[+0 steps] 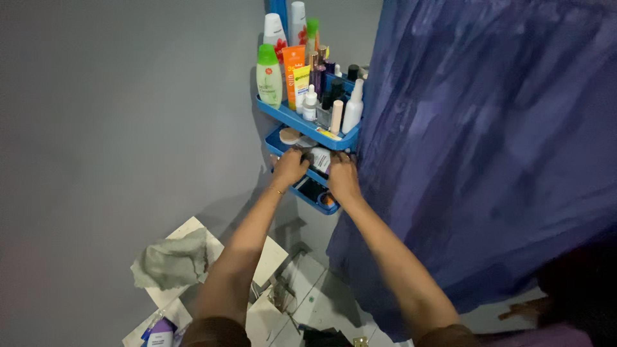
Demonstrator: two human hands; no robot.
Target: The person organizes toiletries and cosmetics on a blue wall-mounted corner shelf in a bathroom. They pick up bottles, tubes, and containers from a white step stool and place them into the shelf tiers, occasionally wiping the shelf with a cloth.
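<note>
A blue corner shelf rack [292, 117] hangs on the grey wall, with bottles and tubes crowding its top tier. Both my hands reach into the middle tier [275, 145]. My left hand [289, 168] rests with fingers curled over small items at the tier's front. My right hand [341, 177] sits beside it, fingers on a small white jar or packet [319, 159]. What each hand grips is hidden by the fingers. A round tan compact [290, 135] lies at the back of that tier. The bottom tier [315, 193] holds dark flat items.
A green-capped bottle [269, 76], an orange tube [294, 74] and a white bottle [353, 108] stand on the top tier. A blue curtain [488, 148] hangs right of the rack. A grey cloth [172, 262] lies on white boxes on the floor.
</note>
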